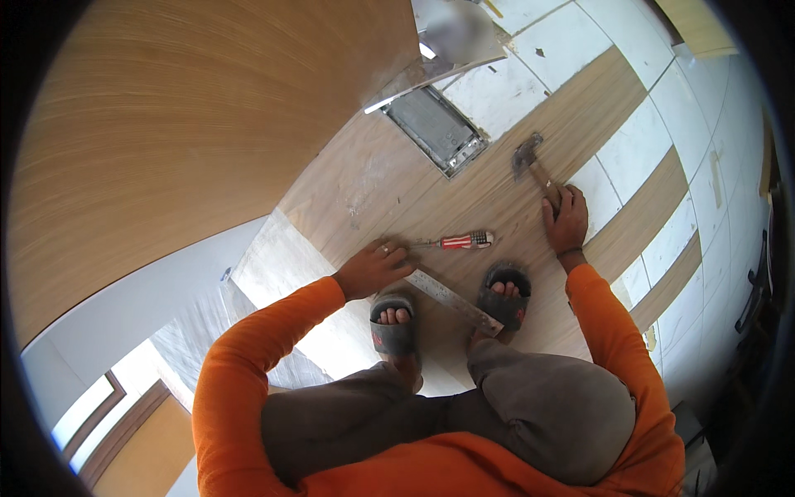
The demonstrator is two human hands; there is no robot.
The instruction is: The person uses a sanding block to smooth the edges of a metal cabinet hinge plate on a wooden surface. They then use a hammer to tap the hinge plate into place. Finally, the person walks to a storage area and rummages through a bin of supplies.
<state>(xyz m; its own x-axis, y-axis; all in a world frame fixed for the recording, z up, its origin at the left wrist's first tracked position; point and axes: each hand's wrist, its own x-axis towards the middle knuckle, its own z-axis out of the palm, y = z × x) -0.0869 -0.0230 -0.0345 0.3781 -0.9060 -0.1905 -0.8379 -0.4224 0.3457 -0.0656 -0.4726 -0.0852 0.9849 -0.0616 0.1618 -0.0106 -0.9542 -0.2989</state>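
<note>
My right hand [566, 217] is closed round the wooden handle of a hammer [527, 156], whose dark metal head lies over the wood-look planks, pointing away from me. My left hand [374, 270], wearing a ring, is low over the floor with fingers bent; its thumb side meets the near-left end of a worn flat metal bar [451, 298]. The bar slants to the right, its other end by my right sandal [505, 294]. Just right of the left fingertips lies a screwdriver [466, 241] with a red, white and dark handle, its shaft toward that hand.
A recessed metal box [436, 128] is set in the floor ahead. A large wooden panel [207, 124] stands at the left. White tiles [629, 149] alternate with wood-look strips on the right. My left sandal [392, 327] is below my left hand. Dark objects [754, 290] line the right edge.
</note>
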